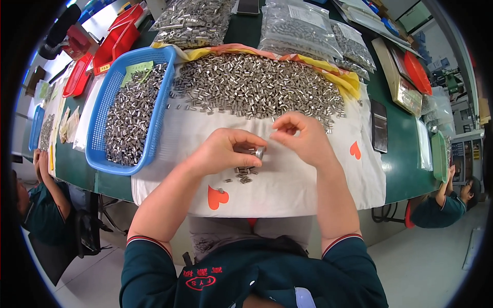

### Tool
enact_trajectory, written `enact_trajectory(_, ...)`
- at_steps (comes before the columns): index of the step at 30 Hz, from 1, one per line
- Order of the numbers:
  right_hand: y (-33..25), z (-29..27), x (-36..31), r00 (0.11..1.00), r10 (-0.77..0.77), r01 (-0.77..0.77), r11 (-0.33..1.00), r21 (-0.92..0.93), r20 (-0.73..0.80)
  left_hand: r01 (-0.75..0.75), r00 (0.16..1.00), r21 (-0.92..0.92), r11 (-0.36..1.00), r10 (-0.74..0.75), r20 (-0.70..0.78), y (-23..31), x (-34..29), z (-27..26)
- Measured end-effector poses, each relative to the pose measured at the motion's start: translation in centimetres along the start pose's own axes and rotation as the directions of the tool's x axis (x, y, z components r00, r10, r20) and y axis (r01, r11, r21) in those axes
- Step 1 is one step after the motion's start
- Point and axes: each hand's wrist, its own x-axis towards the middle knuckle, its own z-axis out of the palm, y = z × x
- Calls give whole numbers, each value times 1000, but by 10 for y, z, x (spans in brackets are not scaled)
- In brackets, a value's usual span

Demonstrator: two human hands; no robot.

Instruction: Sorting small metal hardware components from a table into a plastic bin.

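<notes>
My left hand (226, 152) is closed, with thumb and fingertips around a shiny round metal piece (260, 152). Just right of it, my right hand (304, 139) is raised over the cloth, thumb and forefinger curled towards each other; anything between them is too small to make out. Beneath my left hand lies a small group of short metal sleeves (245, 174), partly hidden by the fingers. Beyond both hands spreads a large heap of the same kind of small metal sleeves (257, 84), on a white cloth (287, 197) printed with red hearts.
A blue basket (92, 136) of metal sleeves stands left. Clear bags of metal parts (300, 25) line the back. A dark phone-like slab (379, 126) lies right; red trays (120, 38) sit far left. Other people (49, 197) work at both sides.
</notes>
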Motion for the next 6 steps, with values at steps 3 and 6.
enact_trajectory(3,8,-4,5,985,22,-46,989,-140,-171,-59,994,231,971,35,108,6,-1,1)
enact_trajectory(6,14,7,6,959,-197,60,844,-533,-203,-26,995,204,979,5,102,5,0,2)
